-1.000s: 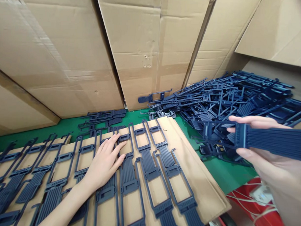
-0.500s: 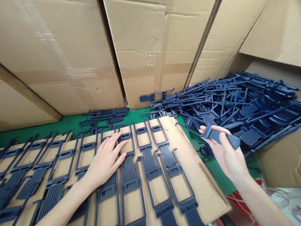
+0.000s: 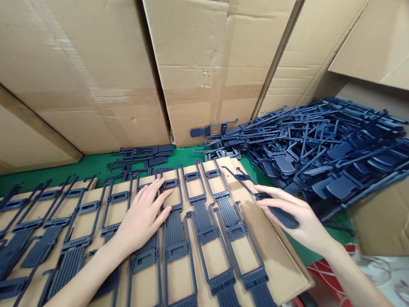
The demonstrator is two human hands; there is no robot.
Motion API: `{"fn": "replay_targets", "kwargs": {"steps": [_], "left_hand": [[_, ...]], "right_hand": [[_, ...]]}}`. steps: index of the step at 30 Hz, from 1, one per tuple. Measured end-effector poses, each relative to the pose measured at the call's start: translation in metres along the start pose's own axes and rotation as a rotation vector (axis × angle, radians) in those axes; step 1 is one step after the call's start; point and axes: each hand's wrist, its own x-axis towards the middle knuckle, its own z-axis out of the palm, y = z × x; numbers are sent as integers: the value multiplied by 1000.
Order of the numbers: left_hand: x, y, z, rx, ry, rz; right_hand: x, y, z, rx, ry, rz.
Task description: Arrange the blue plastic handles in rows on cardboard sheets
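My right hand (image 3: pixel 299 215) grips a dark blue plastic bracket (image 3: pixel 281 215) by its ribbed paddle end, fingers above it. The bracket's thin frame points left over the cardboard's right margin, tilted. With fingers spread, my left hand (image 3: pixel 147 214) lies flat on the laid-out brackets. Nearest its fingertips is a bracket with a slotted crossbar (image 3: pixel 171 183). Rows of matching brackets (image 3: pixel 205 220) rest on the cardboard sheet (image 3: pixel 277 268), each with an open frame and a ribbed paddle. Those under my left palm are partly hidden.
A large tangled pile of brackets (image 3: pixel 312 139) covers the green table (image 3: pixel 177 156) at the right. A small group of brackets (image 3: pixel 140 158) lies behind the cardboard. Tall cardboard boxes (image 3: pixel 194 72) wall off the back. Cables and a red object (image 3: pixel 334 279) show at lower right.
My right hand has turned over and moved left, bringing the bracket from beside the pile to above the cardboard's right edge. My left hand has stayed in place.
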Motion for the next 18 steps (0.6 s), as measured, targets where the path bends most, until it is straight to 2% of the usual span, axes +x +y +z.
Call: {"fn": "replay_targets", "kwargs": {"steps": [3, 12, 18], "left_hand": [[0, 0, -1, 16, -10, -2], [0, 0, -1, 36, -28, 5], [0, 0, -3, 42, -39, 2]], "right_hand": [[2, 6, 3, -57, -112, -67], [19, 17, 15, -111, -300, 5], [27, 25, 19, -115, -352, -2]]}}
